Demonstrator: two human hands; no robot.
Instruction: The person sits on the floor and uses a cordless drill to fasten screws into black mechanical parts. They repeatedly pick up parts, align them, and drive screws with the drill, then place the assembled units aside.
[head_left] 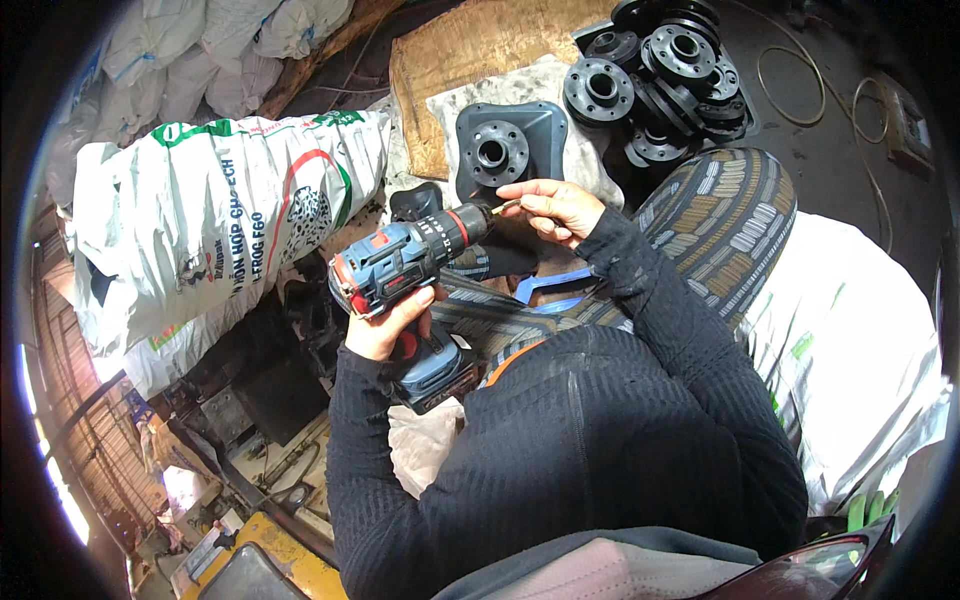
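Dark floor (810, 160) spreads beyond your knees in a cluttered workspace. Your left grip (385, 328) wraps the handle of a blue-and-black cordless drill (398, 262), held in front of your torso; your right grip (565, 212) pinches a small thin piece (506, 207) at its nose, too small to identify. White markings run over the drill's black chuck, near a red ring. Its long axis slants forward and to your right, the battery (432, 370) hanging back toward your body. Your left forearm reaches nearly straight forward; your right one angles forward and inward. Beyond the nose, a black flanged part (511, 150) sits on a dark square-rimmed piece (546, 138). More flanges (678, 95) pile up rightward, and a white bag (245, 205) at left carries large blue lettering.
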